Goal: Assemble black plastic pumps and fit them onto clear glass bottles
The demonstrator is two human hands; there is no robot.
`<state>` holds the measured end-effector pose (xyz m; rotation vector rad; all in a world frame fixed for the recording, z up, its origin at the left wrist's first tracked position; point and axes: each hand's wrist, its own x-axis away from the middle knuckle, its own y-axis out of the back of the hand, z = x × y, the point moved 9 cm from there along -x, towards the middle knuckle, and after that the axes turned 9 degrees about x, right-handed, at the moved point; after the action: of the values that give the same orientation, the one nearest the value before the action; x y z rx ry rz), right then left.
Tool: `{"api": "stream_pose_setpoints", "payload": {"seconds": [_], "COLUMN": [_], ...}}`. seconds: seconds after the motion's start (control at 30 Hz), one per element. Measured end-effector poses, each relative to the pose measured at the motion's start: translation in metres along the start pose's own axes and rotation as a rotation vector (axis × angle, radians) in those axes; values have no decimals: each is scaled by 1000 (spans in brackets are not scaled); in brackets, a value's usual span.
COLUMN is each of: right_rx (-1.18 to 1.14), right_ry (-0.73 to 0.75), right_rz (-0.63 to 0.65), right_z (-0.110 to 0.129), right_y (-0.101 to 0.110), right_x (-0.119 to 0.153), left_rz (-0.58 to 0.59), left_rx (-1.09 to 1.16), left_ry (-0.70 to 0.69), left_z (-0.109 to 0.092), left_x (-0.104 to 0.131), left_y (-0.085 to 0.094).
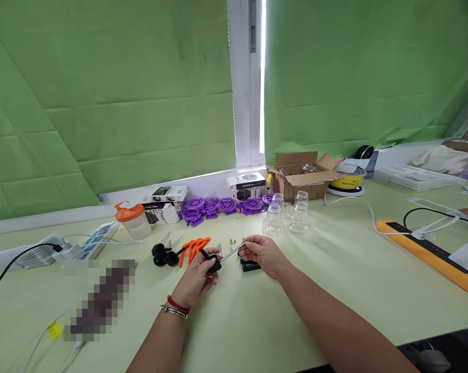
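My left hand (197, 277) is closed around a black plastic piece (215, 263) fitted with a thin metal rod (231, 253). The rod slants up to the right, and my right hand (264, 255) pinches its far end between thumb and fingertips. Under the right hand lie flat black pieces (251, 266), partly hidden. Just beyond the hands are small brass-coloured bits (232, 242). To the left sit several similar black pieces with rods (164, 257) and some orange triangular plastic parts (194, 249).
Purple wheel-like parts (227, 205) line the back, beside small boxes (246, 181). Clear cups (298, 215) stand before an open cardboard box (302, 181). An orange-lidded bottle (132, 220) and a power strip (98, 242) are left; an orange-and-black bar (424, 254) is right.
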<state>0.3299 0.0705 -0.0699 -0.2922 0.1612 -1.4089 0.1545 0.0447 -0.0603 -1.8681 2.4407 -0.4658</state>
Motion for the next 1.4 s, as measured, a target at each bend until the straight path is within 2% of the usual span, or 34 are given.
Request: {"api": "stream_pose_setpoints", "payload": {"seconds": [0.07,0.2,0.33,0.4,0.5,0.7,0.8,1.03,1.13,1.4], "right_rx": [39,127,210,220,224,294,340,443,482,642], "right_ry": [-3,4,27,34,42,4,-5,23,71,123], "right_rz": [16,16,-27,-32,-38,-65,-69,-51,-25,42], "right_z": [0,1,1,-1,-3,-2,-2,3,7,4], "right_y": [0,3,8,8,8,10,12,16,17,15], "right_x": [0,-1,-4,-5,-6,-3,-4,-5,-6,-10], "left_rz": [20,67,151,101,-53,-121,-138,0,1,4], "left_rx": [-40,-72,87,191,226,183,151,-92,-195,-193], "left_ry": [-15,-163,-197,-178,-154,-203,-173,-195,-174,-177], "left_z": [-2,-16,-22,-20,-11,-3,2,-8,-9,-9], "left_x": [-1,0,4,2,-3,-12,-13,-7,-4,-6], "left_y": [3,5,0,3,13,19,21,5,3,7]}}
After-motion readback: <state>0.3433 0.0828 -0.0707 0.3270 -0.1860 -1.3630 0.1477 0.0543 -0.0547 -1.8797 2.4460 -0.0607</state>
